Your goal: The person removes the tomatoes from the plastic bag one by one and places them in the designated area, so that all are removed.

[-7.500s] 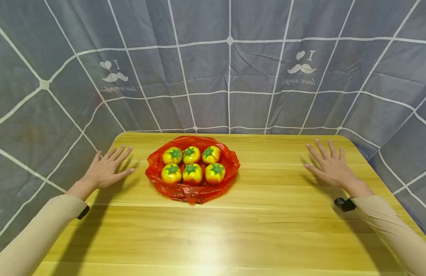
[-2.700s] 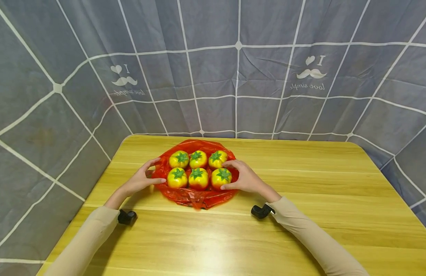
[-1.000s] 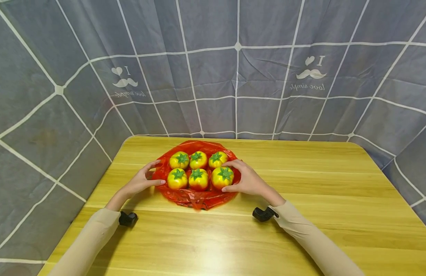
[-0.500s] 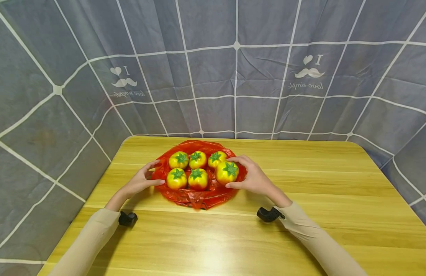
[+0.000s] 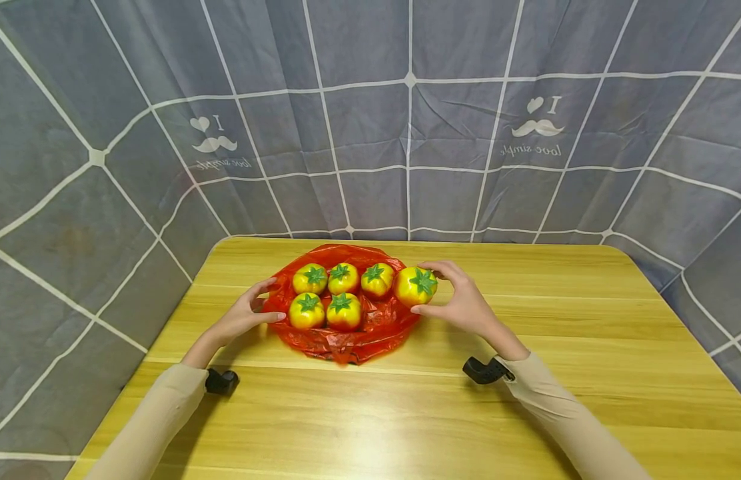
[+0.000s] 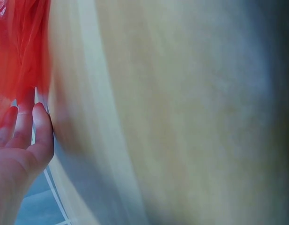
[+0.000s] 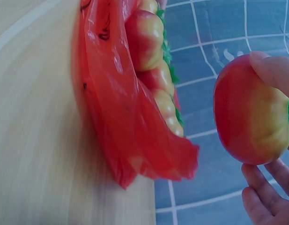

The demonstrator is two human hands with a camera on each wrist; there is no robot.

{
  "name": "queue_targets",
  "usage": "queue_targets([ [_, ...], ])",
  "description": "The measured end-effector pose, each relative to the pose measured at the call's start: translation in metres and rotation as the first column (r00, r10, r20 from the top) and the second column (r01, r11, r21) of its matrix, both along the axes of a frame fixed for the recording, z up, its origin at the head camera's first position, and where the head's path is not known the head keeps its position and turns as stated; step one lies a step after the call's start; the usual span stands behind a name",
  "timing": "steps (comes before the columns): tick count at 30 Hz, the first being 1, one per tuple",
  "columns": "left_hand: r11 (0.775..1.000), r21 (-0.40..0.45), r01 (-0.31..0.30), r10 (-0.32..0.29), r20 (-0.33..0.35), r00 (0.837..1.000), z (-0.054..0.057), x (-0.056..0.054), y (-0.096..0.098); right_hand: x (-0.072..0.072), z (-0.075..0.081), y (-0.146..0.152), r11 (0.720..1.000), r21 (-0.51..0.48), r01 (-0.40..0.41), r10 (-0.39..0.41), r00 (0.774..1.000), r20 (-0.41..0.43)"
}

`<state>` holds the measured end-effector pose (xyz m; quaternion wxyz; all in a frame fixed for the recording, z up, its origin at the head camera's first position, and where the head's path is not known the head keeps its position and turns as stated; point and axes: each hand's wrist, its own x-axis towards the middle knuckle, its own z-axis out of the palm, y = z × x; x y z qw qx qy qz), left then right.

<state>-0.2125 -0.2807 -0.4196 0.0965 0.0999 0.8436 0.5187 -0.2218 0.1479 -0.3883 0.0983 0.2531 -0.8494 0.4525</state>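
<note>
One fruit (image 5: 415,287) is lifted, pinched by the right hand (image 5: 471,305) — five fruits (image 5: 343,313) are left in the bag (image 5: 346,345) touched by the spread left hand (image 5: 243,313).

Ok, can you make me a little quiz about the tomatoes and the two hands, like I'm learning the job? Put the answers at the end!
1. How many tomatoes sit in the red plastic bag?
2. True or false: the left hand holds a tomato.
3. Pick one. In the right wrist view, the held tomato in the right hand is:
A) deep inside the bag
B) apart from the bag
C) flat on the tabletop

Key:
1. Five.
2. False; it is at the bag's left edge.
3. B.
</note>
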Motion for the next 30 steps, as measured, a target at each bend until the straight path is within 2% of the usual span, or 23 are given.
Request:
queue_targets([
  [16,1.000,-0.001,0.000,0.000,0.014,1.000,0.001,0.000,-0.001,-0.007,-0.003,0.044,0.985,-0.035,0.169,-0.168,0.985,0.021],
  [30,1.000,0.011,0.004,-0.004,0.009,1.000,0.002,0.001,0.000,-0.017,-0.023,0.061,0.979,0.001,0.202,-0.201,0.979,0.028],
])
